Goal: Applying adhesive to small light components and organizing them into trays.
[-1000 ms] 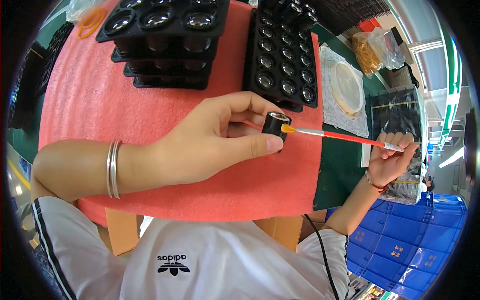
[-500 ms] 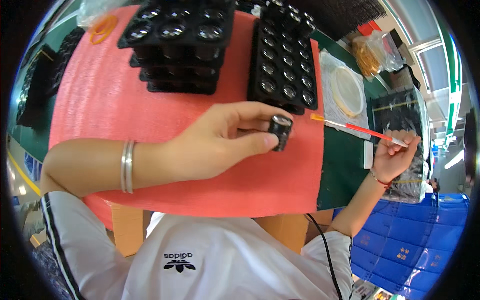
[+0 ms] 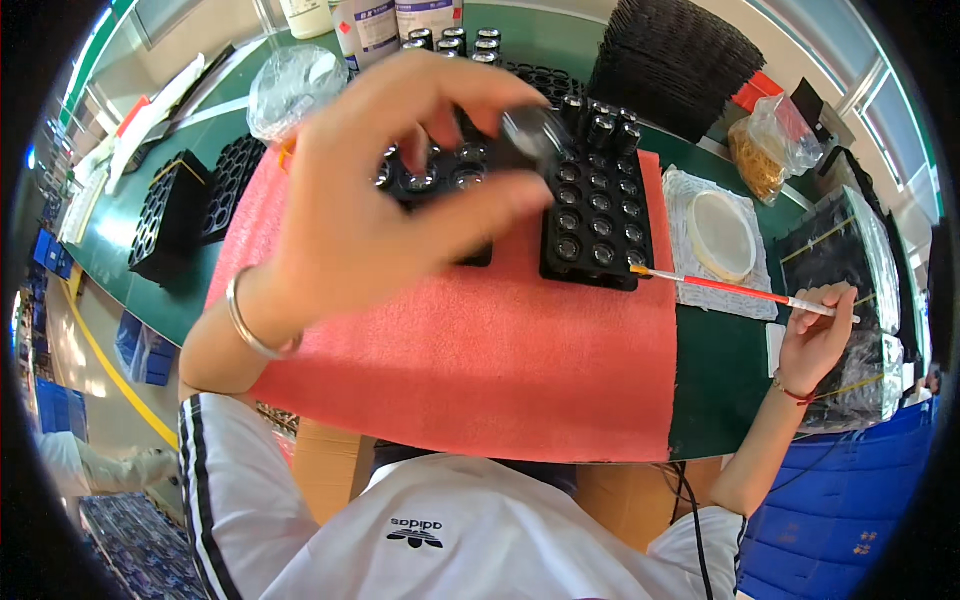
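Between the thumb and fingers of my left hand (image 3: pixel 370 200) is a small black cylinder (image 3: pixel 535 135) with a glassy end. Both are smeared by motion and raised over the trays. Behind the hand, a black tray of glass-topped pieces (image 3: pixel 472 252) is mostly hidden. Just to its right lies another black tray (image 3: pixel 612 279) with rows of such pieces; a few pieces stand taller at its far end. My right hand (image 3: pixel 818 345), closed on a thin paintbrush (image 3: pixel 720 287) with a red handle, is at the far right. The brush's orange tip reaches the near right corner of that tray.
A pink foam mat (image 3: pixel 480 370) covers part of the green table. Right of it, a round whitish dish (image 3: pixel 722 238) rests on a cloth. Stacked black trays (image 3: pixel 670 70) and a bag of yellowish bands (image 3: pixel 768 165) stand behind. Banded black trays (image 3: pixel 165 225) sit left.
My left hand has lifted the cylinder up and away from me, over the trays. The view has shifted, showing more of the table's far side. My right hand still holds the brush.
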`<state>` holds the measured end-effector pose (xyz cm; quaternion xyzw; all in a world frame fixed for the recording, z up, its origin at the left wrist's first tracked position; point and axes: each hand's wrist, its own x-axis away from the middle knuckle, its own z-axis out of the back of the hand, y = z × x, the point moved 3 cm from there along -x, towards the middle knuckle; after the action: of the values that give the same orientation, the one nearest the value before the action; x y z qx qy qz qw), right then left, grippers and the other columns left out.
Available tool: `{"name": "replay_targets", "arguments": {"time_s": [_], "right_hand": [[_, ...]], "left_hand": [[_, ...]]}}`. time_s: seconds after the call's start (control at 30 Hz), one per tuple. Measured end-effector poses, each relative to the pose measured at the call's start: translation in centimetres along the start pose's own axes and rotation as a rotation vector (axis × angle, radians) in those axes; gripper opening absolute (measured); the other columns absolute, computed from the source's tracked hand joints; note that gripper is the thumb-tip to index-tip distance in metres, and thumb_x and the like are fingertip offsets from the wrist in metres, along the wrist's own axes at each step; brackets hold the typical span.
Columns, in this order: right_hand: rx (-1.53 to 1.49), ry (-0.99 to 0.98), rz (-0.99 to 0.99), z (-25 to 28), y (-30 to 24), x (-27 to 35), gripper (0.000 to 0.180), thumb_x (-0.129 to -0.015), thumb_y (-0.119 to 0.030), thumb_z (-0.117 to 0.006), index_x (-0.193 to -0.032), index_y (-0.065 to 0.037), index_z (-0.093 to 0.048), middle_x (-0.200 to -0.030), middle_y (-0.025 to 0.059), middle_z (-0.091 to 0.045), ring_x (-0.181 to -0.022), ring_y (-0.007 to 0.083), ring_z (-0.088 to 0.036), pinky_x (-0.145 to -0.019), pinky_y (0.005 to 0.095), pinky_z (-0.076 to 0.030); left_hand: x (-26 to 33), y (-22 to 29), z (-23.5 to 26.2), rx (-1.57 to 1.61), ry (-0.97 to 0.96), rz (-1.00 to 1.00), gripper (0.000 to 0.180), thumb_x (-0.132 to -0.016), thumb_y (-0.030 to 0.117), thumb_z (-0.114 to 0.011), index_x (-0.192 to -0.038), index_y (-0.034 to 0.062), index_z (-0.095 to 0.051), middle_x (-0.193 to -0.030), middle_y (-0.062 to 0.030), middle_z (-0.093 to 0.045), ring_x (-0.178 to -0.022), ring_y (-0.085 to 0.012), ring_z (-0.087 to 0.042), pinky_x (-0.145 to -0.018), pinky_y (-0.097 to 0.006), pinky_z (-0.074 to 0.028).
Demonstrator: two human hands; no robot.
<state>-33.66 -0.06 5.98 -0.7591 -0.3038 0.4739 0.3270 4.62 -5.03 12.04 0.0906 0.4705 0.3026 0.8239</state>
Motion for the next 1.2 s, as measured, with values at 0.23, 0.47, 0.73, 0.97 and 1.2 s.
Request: {"name": "replay_targets", "arguments": {"time_s": [0.23, 0.47, 0.73, 0.97, 1.2], "right_hand": [[0.041, 0.033, 0.037, -0.1, -0.2, -0.2, 0.031, -0.093, -0.025, -0.039, -0.069, -0.006, -0.044, -0.049, 0.0006, -0.039, -0.043, 0.0088, -0.034, -0.044, 0.0218, -0.028], [0.086, 0.024, 0.065, 0.0, -0.4, -0.1, 0.029, -0.093, -0.023, -0.039, -0.07, -0.005, -0.044, -0.049, 0.0022, -0.039, -0.044, 0.009, -0.035, -0.044, 0.0211, -0.028], [0.115, 0.094, 0.094, 0.0, -0.5, -0.2, 0.029, -0.092, -0.022, -0.039, -0.071, -0.004, -0.045, -0.052, 0.0027, -0.041, -0.047, 0.0095, -0.037, -0.044, 0.0217, -0.029], [0.182, 0.194, 0.258, 1.7, -2.6, -2.0, 0.029, -0.091, -0.024, -0.044, -0.071, -0.004, -0.051, -0.06, 0.005, -0.048, -0.052, 0.0109, -0.043, -0.049, 0.0226, -0.033], [0.736, 0.252, 0.718, 0.1, -5.2, -3.1, 0.025, -0.091, -0.017, -0.043, -0.081, 0.003, -0.055, -0.079, 0.0108, -0.058, -0.064, 0.0137, -0.053, -0.061, 0.0236, -0.042]], "left_hand": [[-0.4, -2.5, -0.2, -0.386, -0.054, 0.096, 0.031, -0.065, 0.02, -0.072, -0.092, 0.0076, -0.062, -0.073, -0.0002, -0.058, -0.063, -0.0106, -0.045, -0.055, -0.024, -0.035], [-0.6, -3.2, -0.3, -0.469, -0.055, 0.159, 0.029, -0.065, 0.022, -0.072, -0.084, 0.0047, -0.06, -0.061, -0.0022, -0.053, -0.056, -0.0125, -0.042, -0.052, -0.026, -0.034], [-0.5, -3.4, -0.8, -0.388, -0.055, 0.273, 0.03, -0.065, 0.024, -0.071, -0.082, 0.0022, -0.06, -0.055, -0.0032, -0.05, -0.05, -0.0186, -0.05, -0.049, -0.03, -0.038], [-0.6, -3.9, -1.1, -0.381, -0.08, 0.226, 0.027, -0.07, 0.019, -0.069, -0.087, 0.0015, -0.058, -0.053, 0.0004, -0.039, -0.05, -0.0071, -0.034, -0.046, -0.023, -0.027], [-0.6, -3.3, -1.1, -0.502, -0.085, 0.316, 0.035, -0.068, 0.027, -0.069, -0.088, 0.0006, -0.059, -0.053, -0.0034, -0.048, -0.047, -0.0154, -0.046, -0.049, -0.029, -0.036]]}}
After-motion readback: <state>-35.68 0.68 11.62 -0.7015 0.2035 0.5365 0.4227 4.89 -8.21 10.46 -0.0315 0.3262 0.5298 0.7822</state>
